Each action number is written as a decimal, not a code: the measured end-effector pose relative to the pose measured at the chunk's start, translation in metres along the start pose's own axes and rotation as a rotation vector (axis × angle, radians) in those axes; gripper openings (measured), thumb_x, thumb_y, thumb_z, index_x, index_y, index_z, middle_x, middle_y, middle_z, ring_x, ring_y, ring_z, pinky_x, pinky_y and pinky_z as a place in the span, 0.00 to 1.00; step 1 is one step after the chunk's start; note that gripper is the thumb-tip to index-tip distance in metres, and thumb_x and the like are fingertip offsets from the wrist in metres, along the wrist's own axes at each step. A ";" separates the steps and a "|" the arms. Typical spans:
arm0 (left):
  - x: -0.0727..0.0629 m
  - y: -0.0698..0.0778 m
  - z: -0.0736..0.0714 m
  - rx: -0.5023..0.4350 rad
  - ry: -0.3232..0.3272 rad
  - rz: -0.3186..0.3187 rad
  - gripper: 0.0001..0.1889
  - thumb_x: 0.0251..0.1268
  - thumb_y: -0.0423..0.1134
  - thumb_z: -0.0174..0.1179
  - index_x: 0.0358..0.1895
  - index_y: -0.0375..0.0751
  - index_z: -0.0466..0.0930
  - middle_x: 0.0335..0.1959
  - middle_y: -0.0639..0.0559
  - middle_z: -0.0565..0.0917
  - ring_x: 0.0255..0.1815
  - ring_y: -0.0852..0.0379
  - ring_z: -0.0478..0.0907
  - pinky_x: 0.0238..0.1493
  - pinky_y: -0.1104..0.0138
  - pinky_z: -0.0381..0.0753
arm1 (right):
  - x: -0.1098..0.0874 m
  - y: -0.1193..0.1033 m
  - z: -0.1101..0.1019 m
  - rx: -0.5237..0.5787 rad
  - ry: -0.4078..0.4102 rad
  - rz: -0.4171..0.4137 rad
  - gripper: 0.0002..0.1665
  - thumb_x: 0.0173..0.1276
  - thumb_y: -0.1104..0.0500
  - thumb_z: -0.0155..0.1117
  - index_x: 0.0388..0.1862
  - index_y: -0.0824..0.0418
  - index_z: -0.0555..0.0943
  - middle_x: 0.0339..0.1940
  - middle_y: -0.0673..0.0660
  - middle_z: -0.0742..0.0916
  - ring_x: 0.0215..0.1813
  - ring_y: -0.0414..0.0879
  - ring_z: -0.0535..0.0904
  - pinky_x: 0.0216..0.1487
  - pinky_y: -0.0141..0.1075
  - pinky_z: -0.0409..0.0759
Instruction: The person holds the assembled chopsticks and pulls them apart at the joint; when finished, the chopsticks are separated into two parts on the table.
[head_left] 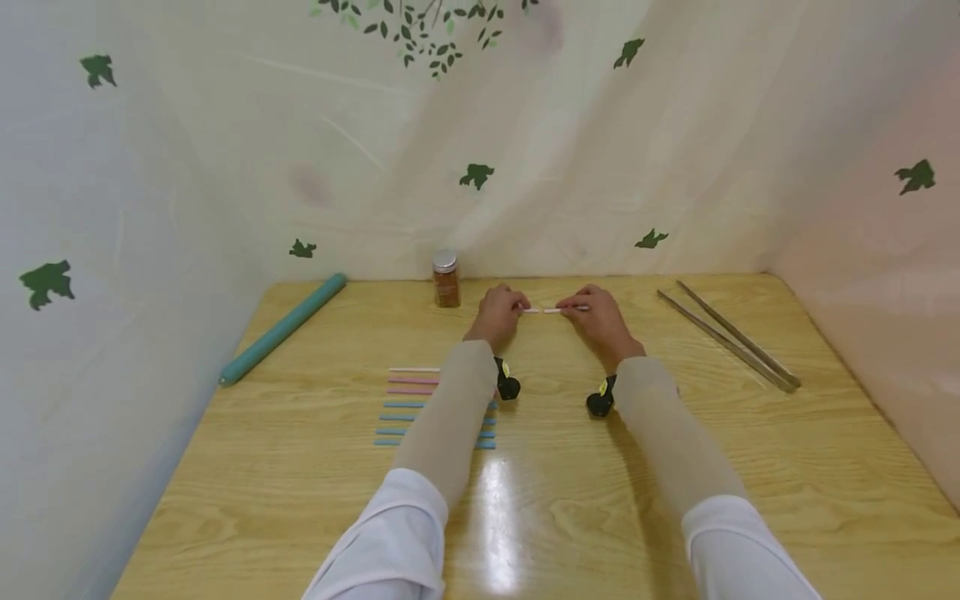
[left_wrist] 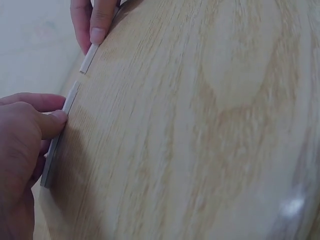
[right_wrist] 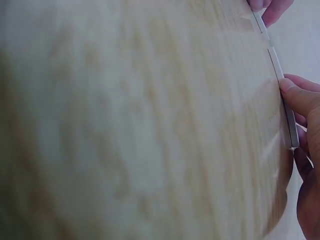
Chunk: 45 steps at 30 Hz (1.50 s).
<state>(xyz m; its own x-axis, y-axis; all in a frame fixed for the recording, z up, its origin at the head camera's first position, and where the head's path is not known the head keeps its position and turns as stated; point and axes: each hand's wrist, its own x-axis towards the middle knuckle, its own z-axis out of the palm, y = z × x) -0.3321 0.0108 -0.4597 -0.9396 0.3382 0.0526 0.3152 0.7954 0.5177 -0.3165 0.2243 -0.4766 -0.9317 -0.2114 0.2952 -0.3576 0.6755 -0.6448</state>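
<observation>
Near the table's back edge, my left hand (head_left: pixel 498 317) pinches a thin white stick (left_wrist: pixel 72 95) between thumb and fingers. Opposite it, my right hand (head_left: pixel 600 321) pinches another white stick (right_wrist: pixel 276 62) the same way. In the head view the two sticks lie end to end in one line, with a small gap between their tips. Both are straight and narrow, close over the wood. Part of each is covered by the fingers. Left of my left forearm lie rows of thin sticks: a white stick (head_left: pixel 412 369), pink sticks (head_left: pixel 411 380) and several blue sticks (head_left: pixel 393 431), partly hidden by the sleeve.
A jar (head_left: pixel 447 287) with a silver lid stands at the back, left of my hands. A teal rod (head_left: pixel 285 327) lies along the left side of the wooden table (head_left: pixel 262 517). Long metal tongs (head_left: pixel 731 342) lie at the right. A pale cloth wall rises behind.
</observation>
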 end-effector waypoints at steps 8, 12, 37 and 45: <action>-0.012 -0.001 -0.004 -0.034 0.064 0.030 0.11 0.70 0.40 0.56 0.51 0.47 0.79 0.48 0.51 0.77 0.53 0.51 0.71 0.57 0.59 0.69 | -0.004 -0.003 0.003 -0.118 -0.008 0.018 0.16 0.64 0.56 0.67 0.49 0.58 0.84 0.46 0.61 0.82 0.48 0.60 0.72 0.54 0.55 0.64; -0.015 0.001 -0.008 -0.045 0.119 0.103 0.11 0.68 0.41 0.58 0.52 0.46 0.78 0.49 0.50 0.78 0.54 0.52 0.72 0.58 0.59 0.69 | -0.004 -0.008 0.000 -0.162 -0.009 0.036 0.21 0.64 0.52 0.67 0.55 0.56 0.81 0.53 0.61 0.80 0.55 0.62 0.69 0.59 0.61 0.58; -0.062 -0.017 -0.044 -0.145 0.110 0.214 0.13 0.66 0.40 0.61 0.48 0.36 0.79 0.45 0.44 0.78 0.48 0.50 0.76 0.53 0.62 0.75 | -0.015 -0.055 0.013 0.082 -0.054 -0.070 0.20 0.68 0.58 0.63 0.56 0.64 0.78 0.51 0.62 0.79 0.53 0.57 0.75 0.55 0.52 0.72; -0.084 -0.039 -0.055 -0.145 0.073 0.171 0.14 0.66 0.40 0.60 0.49 0.34 0.79 0.45 0.44 0.79 0.48 0.49 0.77 0.53 0.60 0.75 | -0.022 -0.071 0.025 0.127 -0.088 -0.059 0.19 0.68 0.57 0.63 0.55 0.63 0.79 0.51 0.62 0.80 0.52 0.56 0.75 0.54 0.51 0.74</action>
<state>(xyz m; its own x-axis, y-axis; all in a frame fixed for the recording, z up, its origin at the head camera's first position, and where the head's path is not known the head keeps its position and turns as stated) -0.2730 -0.0761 -0.4368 -0.8830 0.4202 0.2092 0.4533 0.6475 0.6126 -0.2724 0.1638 -0.4549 -0.9087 -0.3128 0.2765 -0.4121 0.5663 -0.7138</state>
